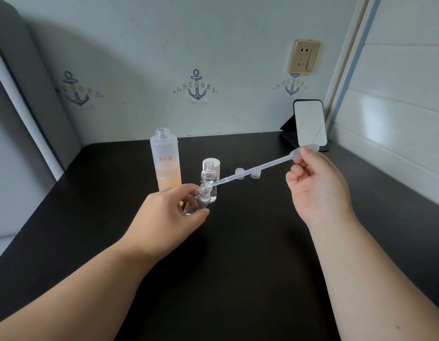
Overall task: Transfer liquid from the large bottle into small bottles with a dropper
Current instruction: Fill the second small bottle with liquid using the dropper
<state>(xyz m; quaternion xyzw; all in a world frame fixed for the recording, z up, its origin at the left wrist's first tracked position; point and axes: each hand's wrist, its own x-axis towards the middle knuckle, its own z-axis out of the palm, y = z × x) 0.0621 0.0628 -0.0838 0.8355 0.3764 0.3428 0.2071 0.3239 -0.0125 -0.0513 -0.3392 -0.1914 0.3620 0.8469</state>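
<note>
Translucent plastic makes the dropper (260,167), and its long axis runs on a slant from the upper right down to the lower left. The bulb end is high on the right, and the thin tip points down-left into the open mouth of a small clear bottle (201,196). The right hand (316,185) pinches the bulb between thumb and curled fingers, above the dark table (238,254). The left hand (168,211) grips the small bottle around its body and holds it tilted, with the neck leaning to the upper right, toward the dropper tip. Just behind this bottle a second small bottle (209,179) stands upright with no cap, and a white cylinder cap (214,161) stands right behind it. The large bottle (166,161) stands upright to the left, open at the top, with orange liquid in its lower part and red characters on the frosted wall. Two small clear caps (248,174) lie on the table under the dropper stem. Further right, a phone (310,123) leans on a stand near the wall.
</note>
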